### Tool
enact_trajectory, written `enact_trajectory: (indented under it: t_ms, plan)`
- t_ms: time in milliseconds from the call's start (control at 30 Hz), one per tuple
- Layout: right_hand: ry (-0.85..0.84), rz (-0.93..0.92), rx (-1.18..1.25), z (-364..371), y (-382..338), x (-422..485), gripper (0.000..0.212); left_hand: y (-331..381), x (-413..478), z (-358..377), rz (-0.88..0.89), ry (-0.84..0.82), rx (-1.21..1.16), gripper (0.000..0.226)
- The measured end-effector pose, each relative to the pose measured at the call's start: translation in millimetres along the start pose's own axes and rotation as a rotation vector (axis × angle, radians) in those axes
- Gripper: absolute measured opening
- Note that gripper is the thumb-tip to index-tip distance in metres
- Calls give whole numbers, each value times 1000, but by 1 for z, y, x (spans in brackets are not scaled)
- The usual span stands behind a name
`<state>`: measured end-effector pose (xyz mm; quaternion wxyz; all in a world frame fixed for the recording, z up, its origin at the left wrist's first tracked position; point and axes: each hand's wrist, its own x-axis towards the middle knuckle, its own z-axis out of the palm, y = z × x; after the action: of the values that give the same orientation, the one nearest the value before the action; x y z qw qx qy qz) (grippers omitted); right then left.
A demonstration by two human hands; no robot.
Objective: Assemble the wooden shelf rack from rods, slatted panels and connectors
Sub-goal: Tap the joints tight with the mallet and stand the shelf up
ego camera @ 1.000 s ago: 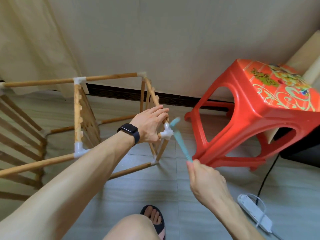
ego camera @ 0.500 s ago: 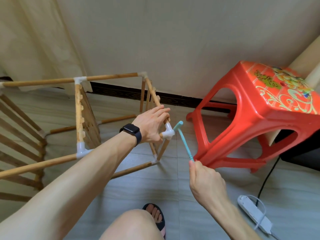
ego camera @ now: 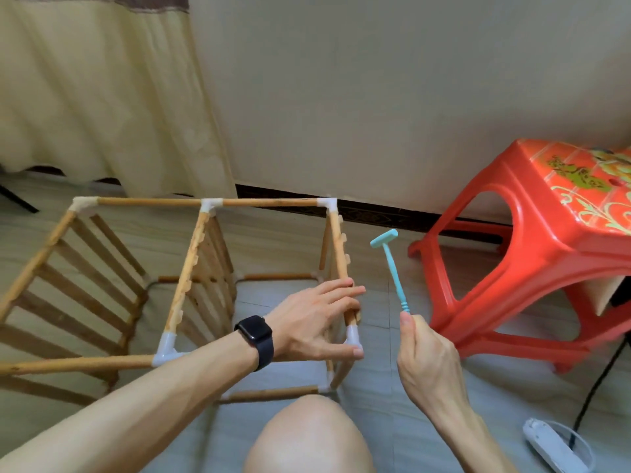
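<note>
The wooden shelf rack [ego camera: 191, 274] lies on its side on the floor, its rods joined by white connectors and slatted panels set between them. My left hand [ego camera: 317, 319], with a black watch on the wrist, rests on the rack's near right end, fingers over the upright rod [ego camera: 338, 254] just above the white corner connector [ego camera: 353, 337], thumb below it. My right hand [ego camera: 426, 363] grips the handle of a small teal plastic hammer [ego camera: 391, 264]. The hammer's head points up and stands apart from the rack, to the right of the end rod.
A red plastic stool [ego camera: 532, 254] stands close on the right. A white power strip [ego camera: 553, 448] with a black cable lies on the floor at the lower right. A cream curtain [ego camera: 102, 97] hangs at the back left. My knee [ego camera: 307, 438] is below the rack.
The hammer head has lifted up and away from the corner connector it was against. The view has tilted up, and my left hand has spread its fingers along the end rod.
</note>
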<state>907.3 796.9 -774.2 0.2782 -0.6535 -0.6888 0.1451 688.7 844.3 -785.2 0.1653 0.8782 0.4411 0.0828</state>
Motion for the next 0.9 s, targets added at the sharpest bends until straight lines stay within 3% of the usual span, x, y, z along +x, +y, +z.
enact_trajectory:
  t_ms: [100,233,300,400,500,633,900]
  plan:
    - [-44,34,10,7,-2,0,33,7,-8,-13,-81,135,-116,63]
    - [-74,38,7,12,-8,7,33,-22,26,-39,-344,381,-64,79]
    - [-86,33,14,13,-11,15,36,-44,47,-48,-532,362,-22,98]
    - [-101,13,21,12,-14,31,37,-66,72,-47,-707,178,-46,127]
    - [-131,7,6,13,-20,51,39,-79,87,-42,-775,29,-76,139]
    - [-165,-5,-64,21,-23,81,39,-85,96,-37,-803,-5,-79,129]
    - [-192,-186,-158,26,-16,129,37,-78,98,-10,-781,372,12,110]
